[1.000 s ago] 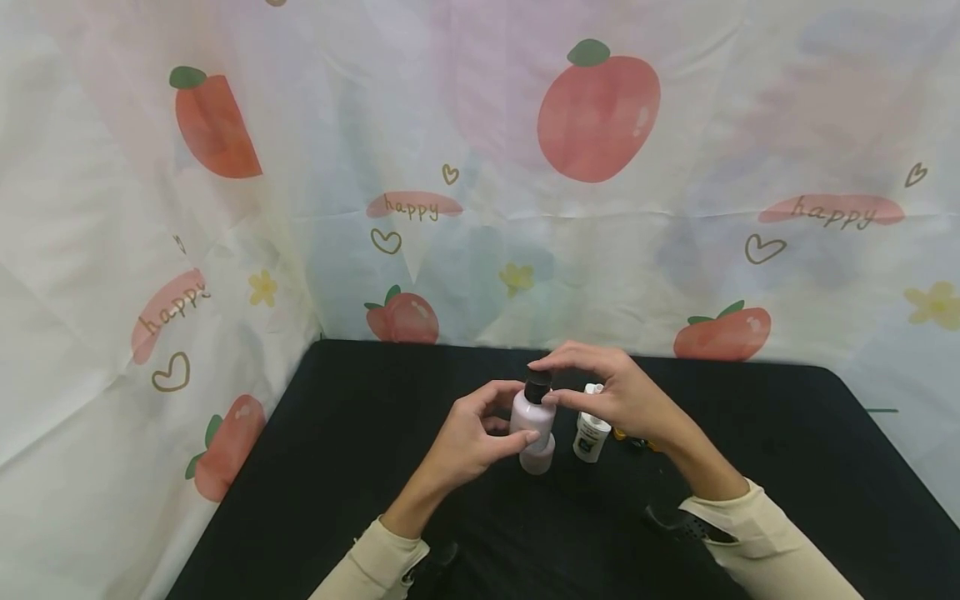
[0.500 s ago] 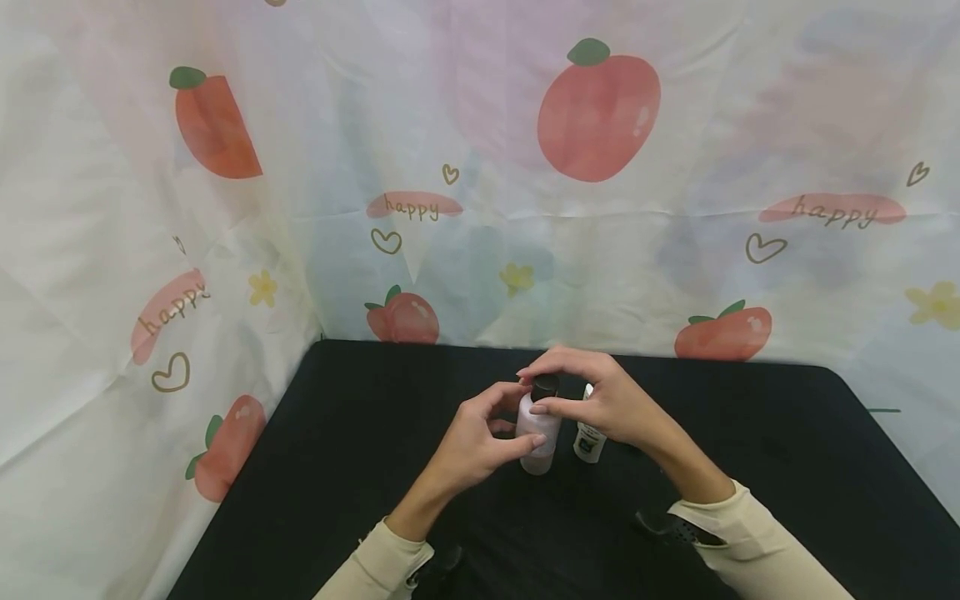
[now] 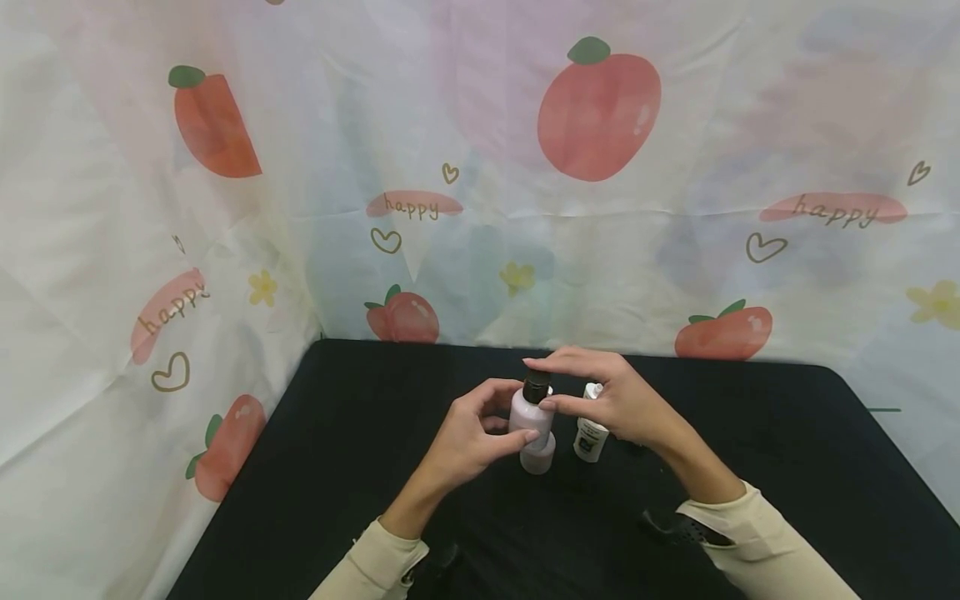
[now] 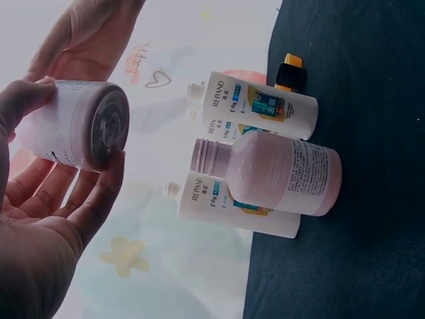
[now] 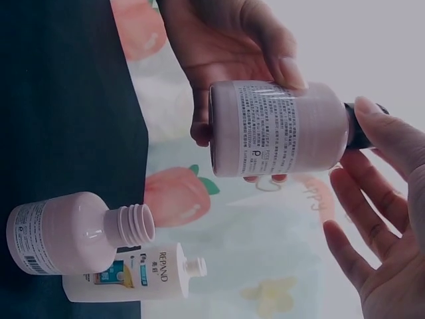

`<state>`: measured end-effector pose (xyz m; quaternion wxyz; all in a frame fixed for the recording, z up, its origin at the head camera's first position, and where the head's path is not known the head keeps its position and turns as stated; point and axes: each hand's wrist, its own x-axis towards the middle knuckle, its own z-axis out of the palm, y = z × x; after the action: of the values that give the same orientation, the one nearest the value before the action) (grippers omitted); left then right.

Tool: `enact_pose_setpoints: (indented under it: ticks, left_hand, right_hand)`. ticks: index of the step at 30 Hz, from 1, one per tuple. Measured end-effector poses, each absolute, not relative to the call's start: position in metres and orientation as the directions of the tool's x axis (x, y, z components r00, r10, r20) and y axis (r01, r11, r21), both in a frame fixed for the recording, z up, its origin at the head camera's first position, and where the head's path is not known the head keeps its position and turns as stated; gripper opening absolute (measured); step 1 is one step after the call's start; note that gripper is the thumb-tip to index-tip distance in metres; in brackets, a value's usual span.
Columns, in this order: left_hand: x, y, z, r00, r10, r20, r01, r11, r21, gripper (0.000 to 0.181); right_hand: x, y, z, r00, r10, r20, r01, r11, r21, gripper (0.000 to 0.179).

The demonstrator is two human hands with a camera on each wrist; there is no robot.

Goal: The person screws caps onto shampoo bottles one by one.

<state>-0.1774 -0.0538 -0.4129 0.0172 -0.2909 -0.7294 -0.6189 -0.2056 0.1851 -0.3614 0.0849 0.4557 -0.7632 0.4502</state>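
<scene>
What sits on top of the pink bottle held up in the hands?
A black cap, pinched by the right hand. That hand hides part of the cap, and the mouth of the held pink bottle is covered, so it cannot be seen.

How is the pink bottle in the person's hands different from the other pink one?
The held bottle has a black cap; the standing bottle shows a bare threaded neck.
The left hand holds the held bottle above the table; the standing bottle rests on it.
Both are pink and carry printed labels.
</scene>
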Motion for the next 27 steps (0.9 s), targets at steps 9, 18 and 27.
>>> enact_pose_setpoints:
  ticks: [9,18,27]
  left_hand:
    - [-0.1779,-0.0557,-0.4134,-0.829,0.406,0.385,0.444,0.058,0.894,0.053]
    - [-0.1785,-0.0585,-0.4144,-0.837,0.405,0.369,0.431,0.070,0.900,0.052]
    - [-0.1769,-0.0554,-0.4140,-0.833,0.412,0.369,0.423,0.043,0.905,0.052]
  right_hand:
    - [-0.2065,0.1899,-0.3602,-0.569,-0.619,0.542,-0.773,0.178,-0.609,0.050]
    - [-0.2059,0.1908,-0.3565,-0.584,-0.587,0.561,-0.781,0.218,-0.585,0.043]
    - [-0.2077,0.1881,-0.3559,-0.579,-0.584,0.569,-0.788,0.221,-0.574,0.043]
